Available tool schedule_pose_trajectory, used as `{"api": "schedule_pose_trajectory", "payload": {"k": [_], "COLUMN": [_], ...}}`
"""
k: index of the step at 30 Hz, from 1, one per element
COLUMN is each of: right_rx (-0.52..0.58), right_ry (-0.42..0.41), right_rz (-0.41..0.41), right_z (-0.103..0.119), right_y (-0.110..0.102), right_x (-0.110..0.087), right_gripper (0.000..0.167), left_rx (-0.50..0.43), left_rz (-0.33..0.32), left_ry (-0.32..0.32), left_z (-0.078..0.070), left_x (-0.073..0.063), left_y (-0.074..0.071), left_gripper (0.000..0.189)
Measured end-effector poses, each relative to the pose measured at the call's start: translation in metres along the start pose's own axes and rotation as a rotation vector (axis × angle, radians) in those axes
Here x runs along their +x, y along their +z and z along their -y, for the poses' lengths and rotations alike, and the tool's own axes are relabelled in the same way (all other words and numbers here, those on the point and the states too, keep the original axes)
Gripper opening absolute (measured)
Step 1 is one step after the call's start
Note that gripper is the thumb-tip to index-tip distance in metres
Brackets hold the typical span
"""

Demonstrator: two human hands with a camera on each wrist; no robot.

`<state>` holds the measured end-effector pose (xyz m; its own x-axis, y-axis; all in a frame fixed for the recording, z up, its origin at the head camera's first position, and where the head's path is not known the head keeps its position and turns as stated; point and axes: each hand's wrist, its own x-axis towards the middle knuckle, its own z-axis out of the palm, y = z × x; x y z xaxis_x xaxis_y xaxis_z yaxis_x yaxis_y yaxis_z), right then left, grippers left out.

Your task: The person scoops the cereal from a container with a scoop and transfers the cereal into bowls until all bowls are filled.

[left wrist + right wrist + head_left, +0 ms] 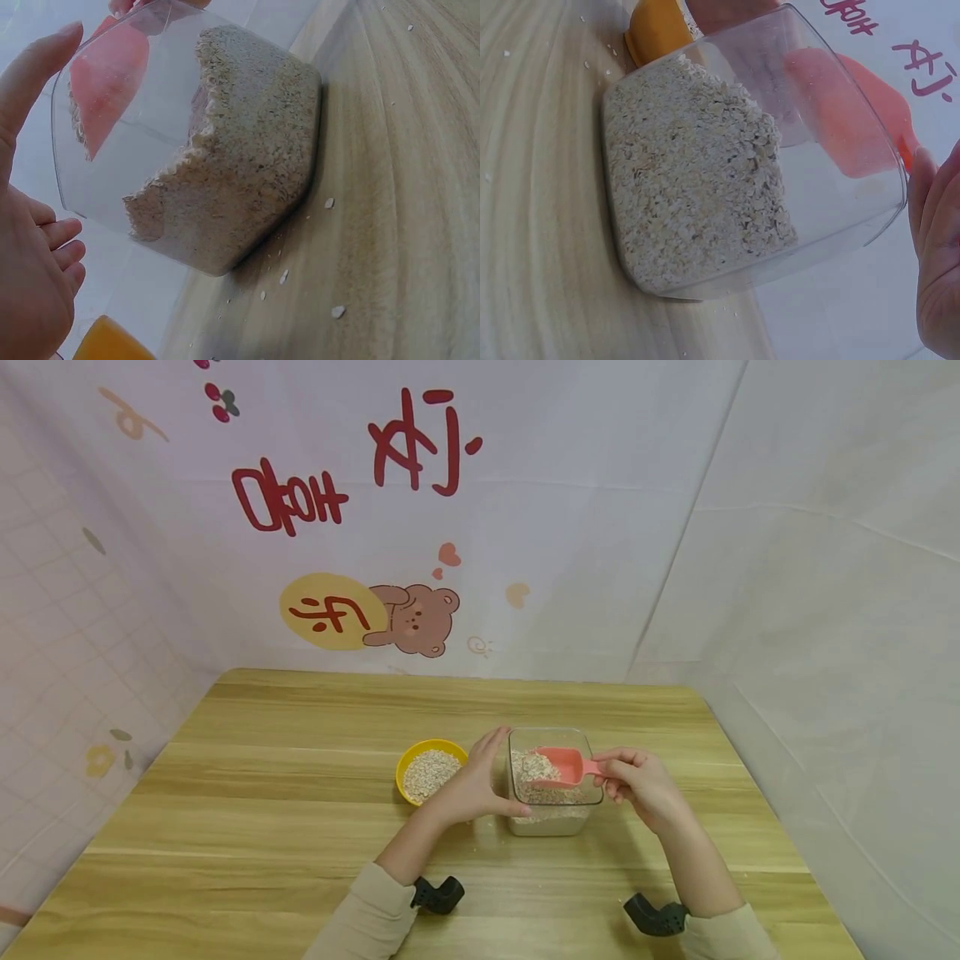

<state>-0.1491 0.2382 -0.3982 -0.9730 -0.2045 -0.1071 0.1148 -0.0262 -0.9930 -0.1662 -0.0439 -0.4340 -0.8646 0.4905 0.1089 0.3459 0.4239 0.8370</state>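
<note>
My right hand (pixel 637 781) grips the handle of a pink scoop (pixel 572 767), which carries a heap of rolled oats (pixel 537 767). The scoop sits at the mouth of a clear square container (pixel 551 820), inside its rim. Through the container's wall in the right wrist view, oats (pixel 690 172) fill a good part of it, sloping to one side. My left hand (pixel 474 787) spreads along the container's left side, thumb at the near rim corner and fingers toward the far corner. Left of that hand stands a yellow bowl (pixel 402 767) of oats, partly hidden by the hand.
A wooden table (pixel 262 793) carries everything. Loose oat flakes (pixel 338 311) lie scattered around the container. White fabric with printed red characters and a bear (pixel 420 620) hangs behind the table, and more pale fabric (pixel 847 652) hangs along the right side.
</note>
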Motion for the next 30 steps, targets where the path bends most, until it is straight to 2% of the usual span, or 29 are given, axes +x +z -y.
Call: {"api": "schedule_pose_trajectory", "payload": {"k": [10, 16, 26, 30], "right_rx": [-0.006, 0.012, 0.059, 0.084], "right_ry": [-0.012, -0.024, -0.058, -0.072], "right_rz": [-0.027, -0.015, 0.024, 0.034], "right_z": [0.008, 0.013, 0.016, 0.017], "right_y": [0.002, 0.009, 0.024, 0.033], "right_x": [0.001, 0.002, 0.011, 0.015], "right_gripper": [0.014, 0.011, 0.014, 0.015], "left_rx": [0.032, 0.035, 0.083, 0.098], "left_rz": [-0.031, -0.045, -0.086, -0.110], "left_ry": [-0.022, -0.010, 0.001, -0.016], "left_z": [-0.001, 0.001, 0.010, 0.016], "left_x": [-0.008, -0.015, -0.027, -0.031], "left_y": [-0.009, -0.018, -0.033, -0.040], "left_gripper": [0.124, 0.123, 0.122, 0.122]}}
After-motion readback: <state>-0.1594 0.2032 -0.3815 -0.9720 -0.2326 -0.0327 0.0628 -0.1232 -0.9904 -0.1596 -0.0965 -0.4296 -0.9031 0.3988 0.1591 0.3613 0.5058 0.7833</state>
